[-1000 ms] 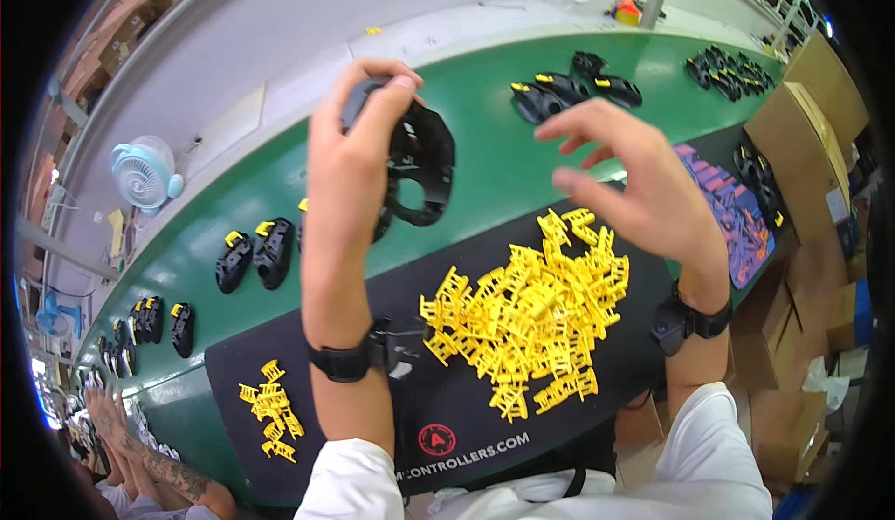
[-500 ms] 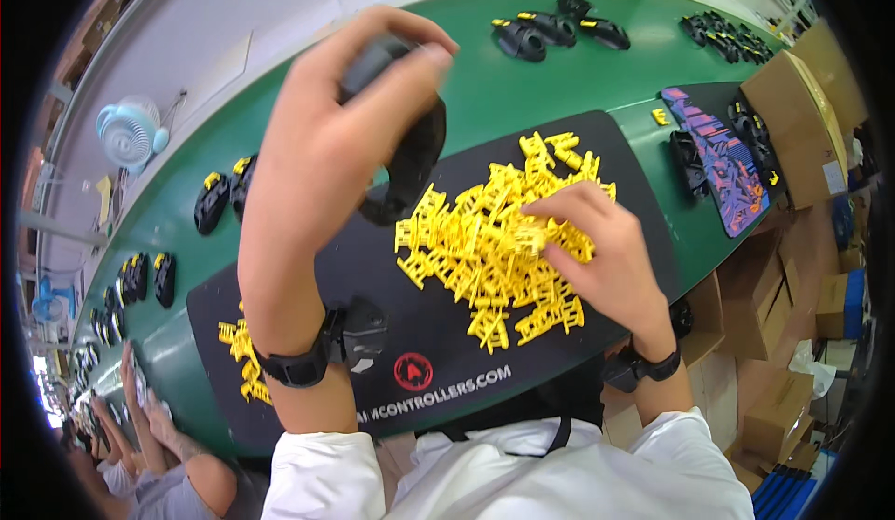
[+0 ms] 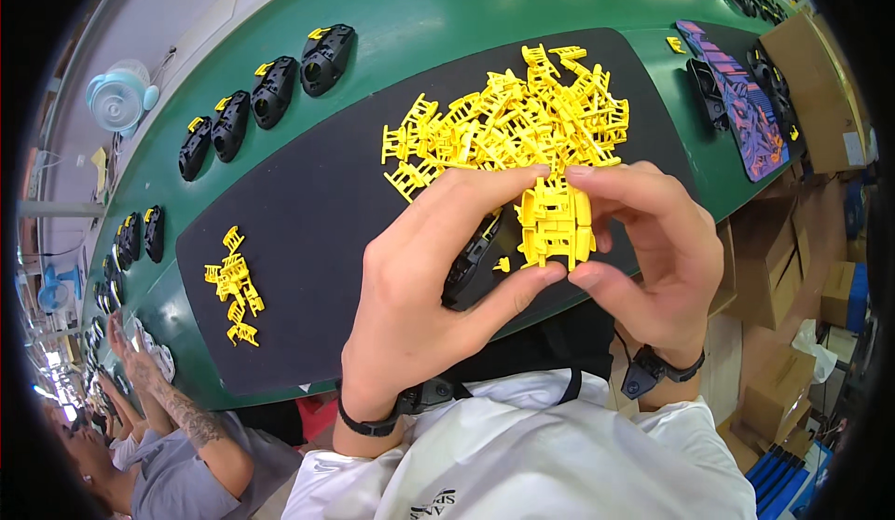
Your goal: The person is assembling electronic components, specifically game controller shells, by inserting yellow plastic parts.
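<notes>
My left hand (image 3: 424, 273) and my right hand (image 3: 657, 254) meet in front of me, thumbs and forefingers pinching a yellow plastic part (image 3: 556, 222) from both sides. The part is an openwork frame with bars and rounded edges; I cannot tell whether it is one piece or several together. Partly hidden behind my left fingers, a black shell (image 3: 471, 257) lies on the dark mat (image 3: 308, 212). A small yellow bit (image 3: 502, 265) shows beside it. Beyond my hands spreads a heap of similar yellow parts (image 3: 513, 119).
Black shells with yellow tops (image 3: 273, 91) stand in a row on the green table (image 3: 401, 17). A smaller group of yellow parts (image 3: 233, 282) lies on the mat's left. A patterned purple board (image 3: 736, 101) and a cardboard box (image 3: 816, 91) are at right. Another person (image 3: 177, 445) sits at left.
My left hand has come down from the upper left and no longer holds a black shell. My right hand has left the heap with a yellow part, now between both hands. The view has shifted.
</notes>
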`<state>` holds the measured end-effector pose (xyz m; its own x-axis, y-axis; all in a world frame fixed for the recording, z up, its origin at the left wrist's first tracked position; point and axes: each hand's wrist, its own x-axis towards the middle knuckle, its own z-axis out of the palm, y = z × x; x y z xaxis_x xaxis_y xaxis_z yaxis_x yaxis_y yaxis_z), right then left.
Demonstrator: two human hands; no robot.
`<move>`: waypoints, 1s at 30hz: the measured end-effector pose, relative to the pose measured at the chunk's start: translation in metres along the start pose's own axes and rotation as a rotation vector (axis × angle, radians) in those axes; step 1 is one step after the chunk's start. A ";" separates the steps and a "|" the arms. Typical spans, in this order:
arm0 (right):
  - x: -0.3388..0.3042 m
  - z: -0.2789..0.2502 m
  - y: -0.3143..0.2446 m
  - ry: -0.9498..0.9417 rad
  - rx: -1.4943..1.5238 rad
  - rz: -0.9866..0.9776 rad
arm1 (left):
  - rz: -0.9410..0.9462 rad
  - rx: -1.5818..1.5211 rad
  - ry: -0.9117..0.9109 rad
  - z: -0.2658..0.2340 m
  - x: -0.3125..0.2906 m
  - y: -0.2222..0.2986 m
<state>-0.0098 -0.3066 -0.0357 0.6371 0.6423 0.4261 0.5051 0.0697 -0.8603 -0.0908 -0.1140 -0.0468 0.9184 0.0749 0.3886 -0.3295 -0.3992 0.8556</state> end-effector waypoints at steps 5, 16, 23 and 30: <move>-0.008 0.001 0.008 0.117 0.103 0.001 | 0.113 0.081 0.011 0.000 -0.001 -0.002; -0.005 -0.007 0.010 -0.001 0.259 0.044 | 0.211 0.001 0.037 -0.005 0.000 -0.007; -0.003 0.003 0.004 0.115 0.289 0.204 | 0.312 0.071 0.171 -0.001 -0.001 -0.018; -0.002 -0.002 0.004 0.079 0.203 0.215 | 0.205 0.077 0.089 0.000 0.000 -0.012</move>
<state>-0.0075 -0.3090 -0.0395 0.7640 0.5983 0.2416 0.2321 0.0946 -0.9681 -0.0865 -0.1093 -0.0572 0.8099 0.0636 0.5831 -0.4864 -0.4828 0.7282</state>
